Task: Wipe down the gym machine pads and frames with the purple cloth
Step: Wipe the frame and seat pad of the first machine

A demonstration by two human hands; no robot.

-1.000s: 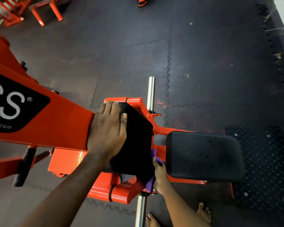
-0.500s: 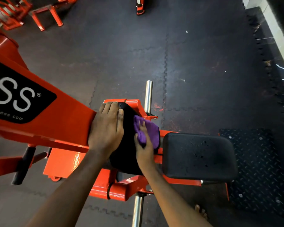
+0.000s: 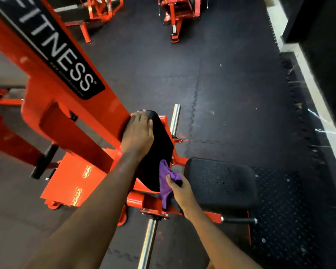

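The floor (image 3: 231, 90) is covered in dark interlocking rubber mats, and other orange machines (image 3: 179, 12) stand at the far side of the room.

At left, the orange frame (image 3: 52, 121) carries a black label reading "FITNESS". The left hand (image 3: 138, 133) rests palm down on the top of the upright black pad (image 3: 161, 146), where the pad meets the frame. Its fingers lie together over the pad's upper edge; the fingertips are blurred. A chrome bar (image 3: 175, 121) passes just behind the pad.

The purple cloth (image 3: 164, 183) is bunched against the pad's lower right edge, between the pad and the seat pad (image 3: 219, 183). The right hand (image 3: 181, 192) grips the cloth, with the thumb curled over the fabric and one corner hanging below the fist.

At far right, a black tread plate (image 3: 291, 210) lies on the floor.
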